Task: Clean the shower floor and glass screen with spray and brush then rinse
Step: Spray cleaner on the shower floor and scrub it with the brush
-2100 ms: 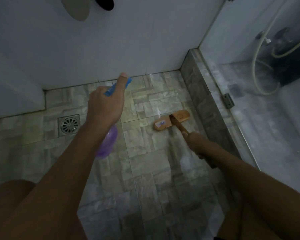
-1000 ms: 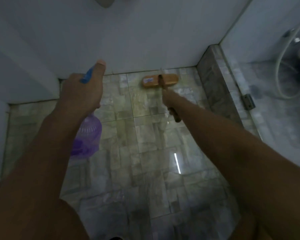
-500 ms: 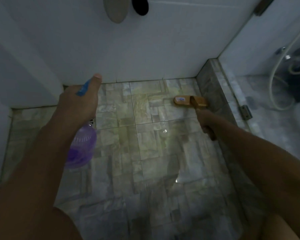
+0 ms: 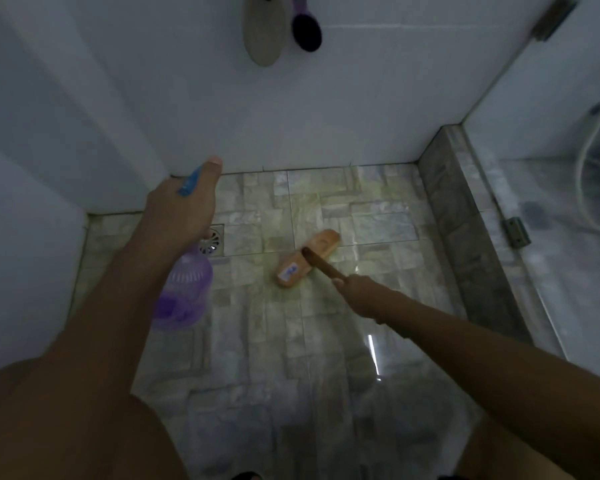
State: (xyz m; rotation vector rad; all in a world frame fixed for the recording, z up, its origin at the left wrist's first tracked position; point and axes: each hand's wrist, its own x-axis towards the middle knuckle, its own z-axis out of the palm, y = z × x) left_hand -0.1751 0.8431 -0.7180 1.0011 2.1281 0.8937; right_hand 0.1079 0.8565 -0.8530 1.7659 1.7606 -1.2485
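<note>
Tiled shower floor (image 4: 274, 358), one drain (image 4: 216, 238); of two hands, left hand (image 4: 181, 209) grips one spray bottle (image 4: 184, 292), right hand (image 4: 359, 296) one brush (image 4: 293, 270).

The bottle (image 4: 184, 292) top and half the drain (image 4: 214, 242) are hidden by the left hand (image 4: 181, 209); the brush (image 4: 322, 244) label (blue) cannot be read

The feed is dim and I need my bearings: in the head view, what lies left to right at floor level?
spray bottle → brush → stone kerb → door hinge → shower hose. The drain is left out because the bottle overlaps it.
</note>
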